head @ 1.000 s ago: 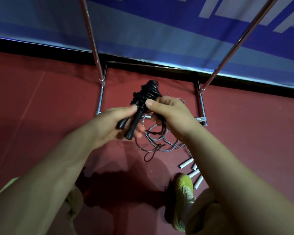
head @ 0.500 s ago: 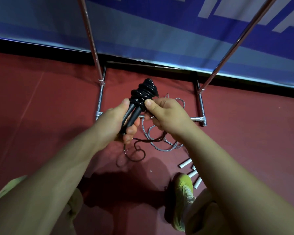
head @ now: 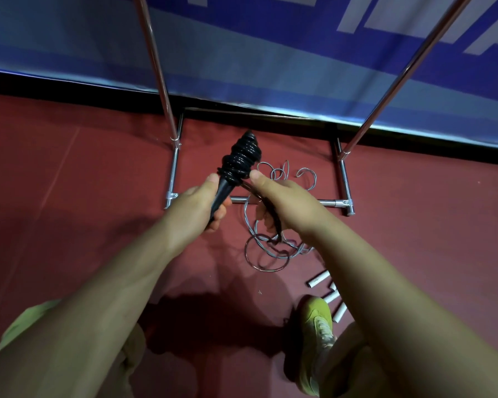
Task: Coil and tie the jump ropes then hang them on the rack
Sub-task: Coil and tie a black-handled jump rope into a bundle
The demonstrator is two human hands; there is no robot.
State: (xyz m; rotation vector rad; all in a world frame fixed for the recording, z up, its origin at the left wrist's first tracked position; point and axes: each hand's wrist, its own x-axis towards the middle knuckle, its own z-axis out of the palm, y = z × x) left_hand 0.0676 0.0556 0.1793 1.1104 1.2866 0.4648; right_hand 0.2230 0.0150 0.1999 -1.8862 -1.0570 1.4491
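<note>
- Left hand (head: 197, 206) grips the black jump rope's handles (head: 223, 193), cord mostly wound on
- Right hand (head: 282, 202) pinches its loose tail, untied
- Grey rope (head: 273, 248) lies uncoiled on the floor by the chrome rack's base rail (head: 325, 201); nothing seen hung

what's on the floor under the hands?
A loose grey rope lies tangled on the red floor, crossing the rack's base bar. The right hand covers part of it. White handles lie nearer the shoe.
</note>
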